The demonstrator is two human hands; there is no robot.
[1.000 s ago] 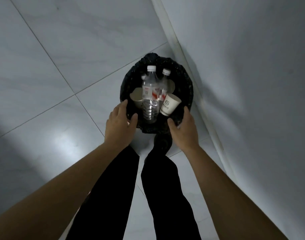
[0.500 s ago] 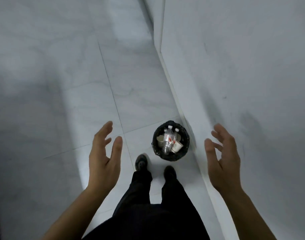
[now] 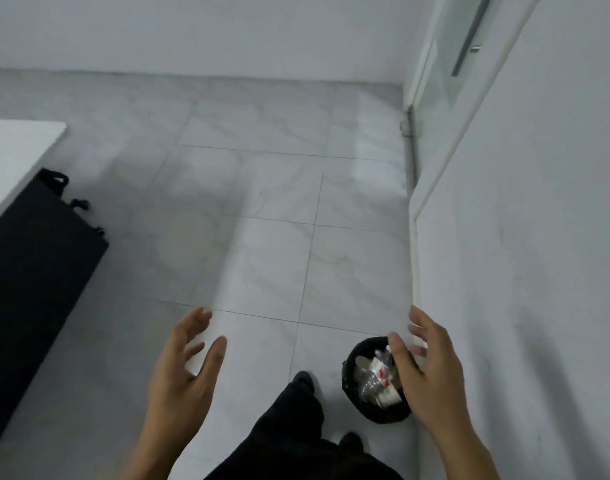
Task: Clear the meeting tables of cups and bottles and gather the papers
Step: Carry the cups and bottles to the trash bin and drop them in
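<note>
A black waste bin (image 3: 352, 388) stands on the floor by the right wall, holding clear plastic bottles (image 3: 371, 379) and white paper cups (image 3: 388, 398). My right hand (image 3: 426, 372) hovers above the bin with spread, relaxed fingers and hides its right side. My left hand (image 3: 184, 372) is raised over the bare tiles to the left, fingers spread, holding nothing. Neither hand touches the bin.
A white table (image 3: 9, 157) with a black panel (image 3: 33, 278) beneath it stands at the left. A white wall (image 3: 525, 237) runs along the right, with a glass door (image 3: 445, 64) at its far end. Grey marble tiles (image 3: 262, 202) lie ahead. My dark trouser legs (image 3: 296, 427) show below.
My hands let go of the bin's rim and rose, open. My view lifted from the bin to the room, so the bin now lies low at the right and the table shows.
</note>
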